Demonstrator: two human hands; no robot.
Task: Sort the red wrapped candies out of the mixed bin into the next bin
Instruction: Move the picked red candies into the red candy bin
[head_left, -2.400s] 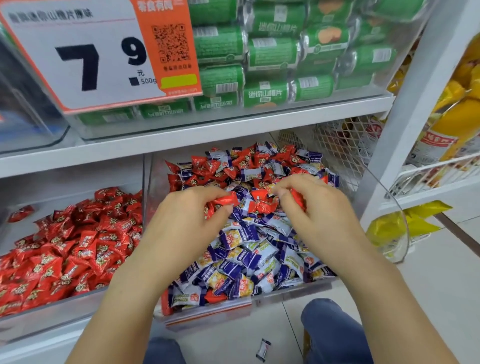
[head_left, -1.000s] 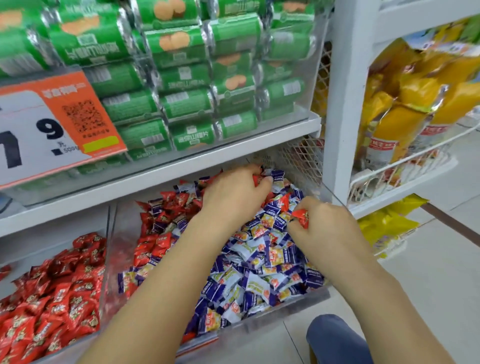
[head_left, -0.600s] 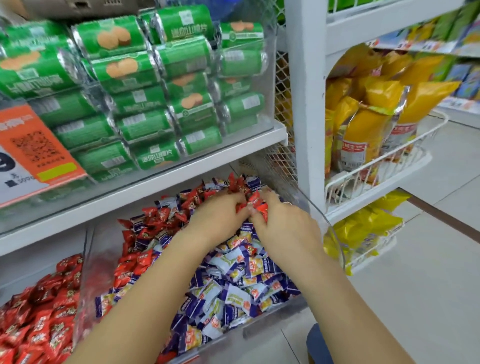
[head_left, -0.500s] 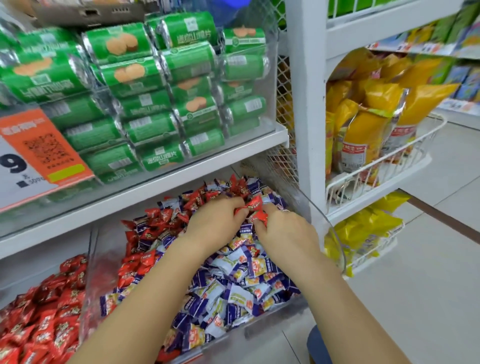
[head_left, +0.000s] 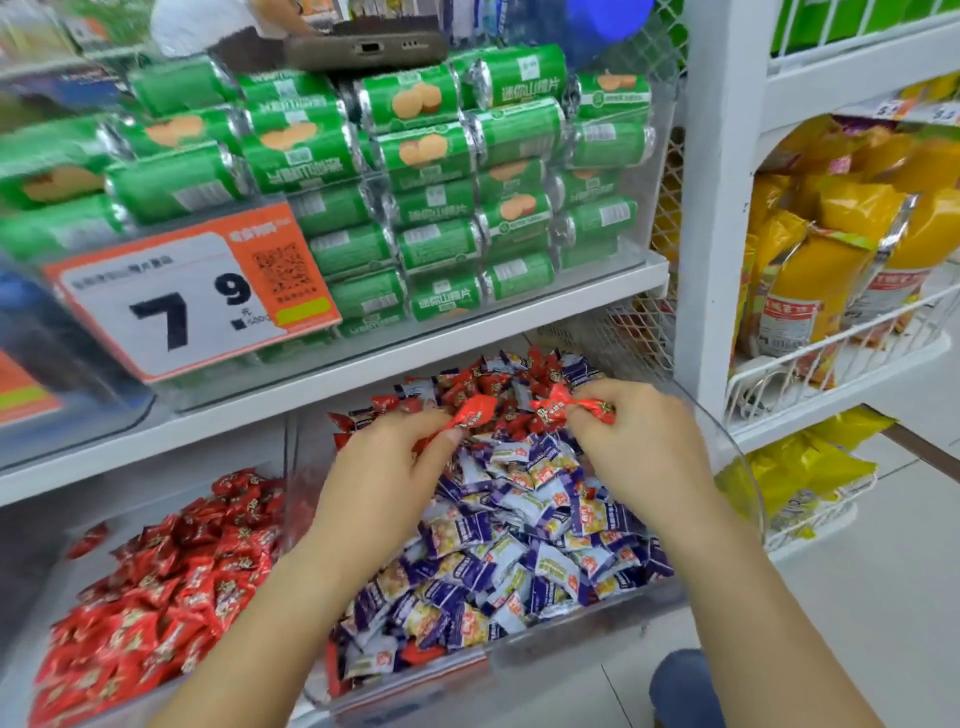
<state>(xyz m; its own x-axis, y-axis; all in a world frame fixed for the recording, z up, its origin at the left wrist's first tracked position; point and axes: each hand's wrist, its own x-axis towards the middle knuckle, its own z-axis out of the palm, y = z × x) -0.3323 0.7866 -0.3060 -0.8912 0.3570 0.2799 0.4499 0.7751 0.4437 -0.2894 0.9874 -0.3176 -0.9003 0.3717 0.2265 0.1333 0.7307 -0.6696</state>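
White shop shelf (head_left: 467, 322), clear mixed bin (head_left: 597, 623), both hands' fingers (head_left: 441, 434) pinching red candies (head_left: 558, 408)

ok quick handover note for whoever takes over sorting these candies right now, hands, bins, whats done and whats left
Left hand: pinches a red candy above the mixed bin.
Right hand: pinches red candies over the back of the same bin.
Red bin, on the left next to it: already holds a big pile of reds.
Done: many reds sorted; a few more in hand, not yet dropped.
Left: carry the held ones left into the red bin, then pick the reds still mixed at the back and a few under the purple candies at the front edge.
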